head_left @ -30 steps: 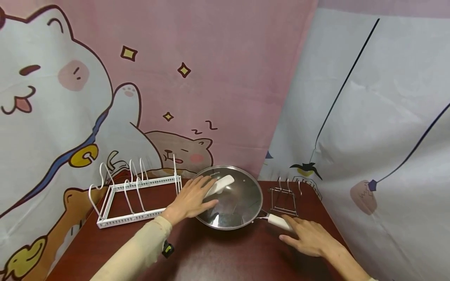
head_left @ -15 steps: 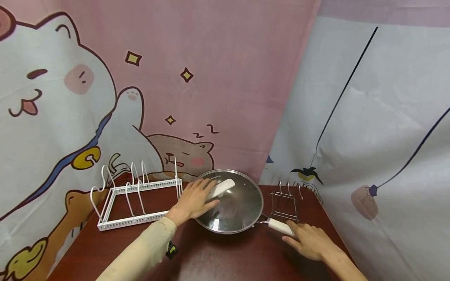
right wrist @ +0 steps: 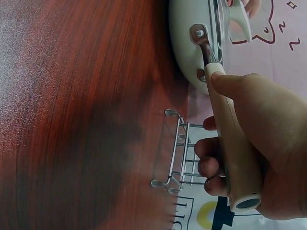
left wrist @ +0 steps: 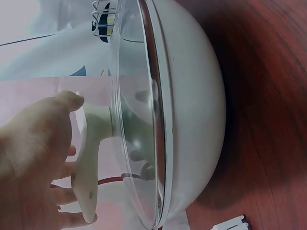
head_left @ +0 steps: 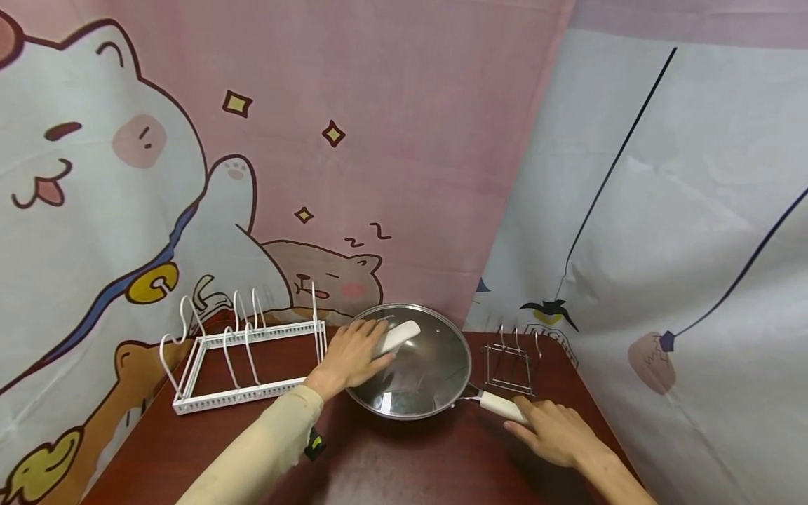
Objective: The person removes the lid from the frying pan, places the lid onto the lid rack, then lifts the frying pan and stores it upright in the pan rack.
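- White round pan [left wrist: 196,96] w/ clear glass lid [head_left: 435,358] on: mid dark-red wood tabletop [head_left: 404,470], nr back edge; lid prob. there as cover.
- L hand [head_left: 352,354]: loosely grasping white lid handle [head_left: 404,335], thumb & fingers either side, prob. for control.
- R hand [head_left: 558,431]: grasping cream tubular pan handle [head_left: 499,407], prob. steadying.
- White rectangular rack [head_left: 214,400] twd back-L corner; chrome wire rack [head_left: 511,387] nr back-R.

Shows off-white on the pan [left wrist: 201,96] and lid handle [head_left: 400,337], red-brown grain across the table [head_left: 404,463], cartoon animals [head_left: 337,277] on the pink cloth [head_left: 429,140].
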A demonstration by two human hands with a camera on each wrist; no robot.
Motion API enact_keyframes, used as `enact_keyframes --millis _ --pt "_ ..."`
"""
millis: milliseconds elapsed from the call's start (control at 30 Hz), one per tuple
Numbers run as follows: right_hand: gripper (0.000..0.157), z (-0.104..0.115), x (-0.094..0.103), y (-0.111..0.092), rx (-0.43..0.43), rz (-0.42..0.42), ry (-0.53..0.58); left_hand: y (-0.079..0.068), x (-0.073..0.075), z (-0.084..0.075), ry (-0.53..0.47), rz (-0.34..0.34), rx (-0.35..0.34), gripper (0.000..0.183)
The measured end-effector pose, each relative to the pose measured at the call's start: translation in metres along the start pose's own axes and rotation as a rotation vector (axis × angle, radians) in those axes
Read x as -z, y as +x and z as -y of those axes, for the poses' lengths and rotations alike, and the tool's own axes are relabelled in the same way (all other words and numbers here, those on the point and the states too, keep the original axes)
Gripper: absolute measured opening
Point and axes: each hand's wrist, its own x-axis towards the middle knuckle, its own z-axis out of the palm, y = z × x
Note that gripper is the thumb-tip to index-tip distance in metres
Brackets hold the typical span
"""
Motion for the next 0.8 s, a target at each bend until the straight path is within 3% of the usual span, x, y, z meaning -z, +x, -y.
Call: enact_keyframes --millis 800 --pt "0.031 0.002 0.001 0.000 -0.006 0.002 0.006 0.009 -0.011 -0.008 0.020 0.020 0.089 0.060"
